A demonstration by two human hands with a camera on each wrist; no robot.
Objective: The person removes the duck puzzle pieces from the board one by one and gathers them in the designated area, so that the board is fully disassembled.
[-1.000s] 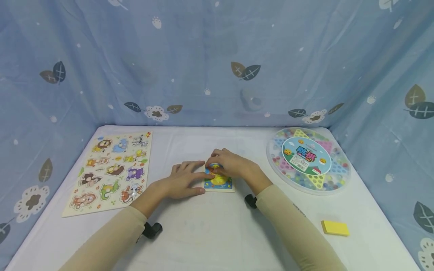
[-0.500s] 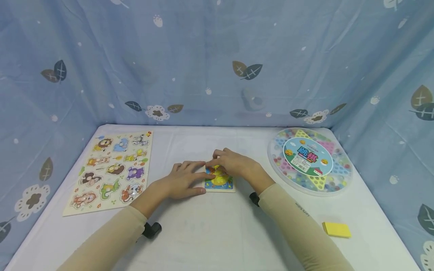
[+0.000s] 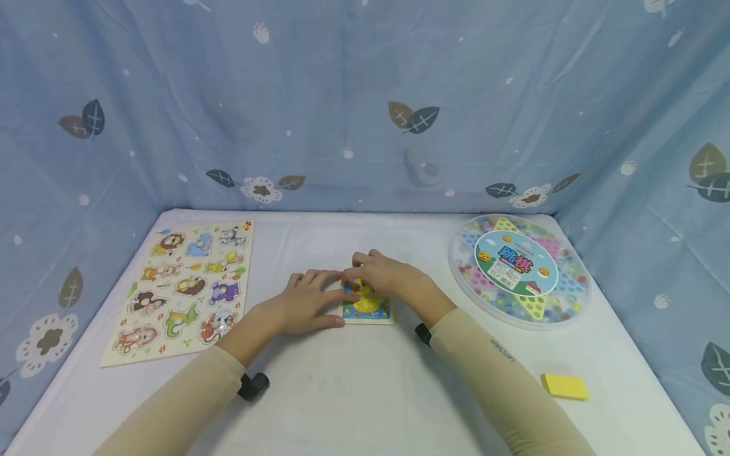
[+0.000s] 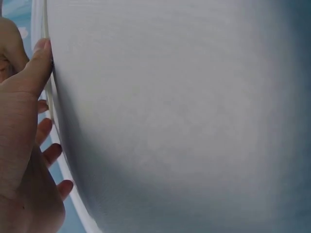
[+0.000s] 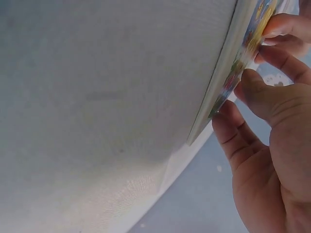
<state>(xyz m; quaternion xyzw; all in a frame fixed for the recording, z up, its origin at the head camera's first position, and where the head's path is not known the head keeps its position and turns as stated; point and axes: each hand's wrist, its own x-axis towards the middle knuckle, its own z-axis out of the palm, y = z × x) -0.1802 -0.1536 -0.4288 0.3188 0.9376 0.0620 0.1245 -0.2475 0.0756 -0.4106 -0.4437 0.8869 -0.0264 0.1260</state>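
In the head view, a small wooden duck puzzle (image 3: 367, 310) lies mid-table, its yellow duck showing on a blue picture. My left hand (image 3: 302, 307) rests at its left side. The index fingertip touches the picture and the thumb lies beside the lower left corner. My right hand (image 3: 393, 278) reaches over the upper part from the right, its bent fingertips on the picture near the top left corner. In the right wrist view, thumb and fingers meet the board's surface (image 5: 238, 68); whether a loose piece lies between them is hidden.
A large animal puzzle board (image 3: 182, 288) lies at left. At back right stands a round Chinese checkers box (image 3: 520, 272) with coloured marbles. A yellow block (image 3: 564, 386) sits at front right. A blue patterned curtain (image 3: 342, 114) borders the table.
The right hand has shifted slightly left over the puzzle's top, and more of the duck's head shows. The left hand stays nearly still. The head view has shifted a little.
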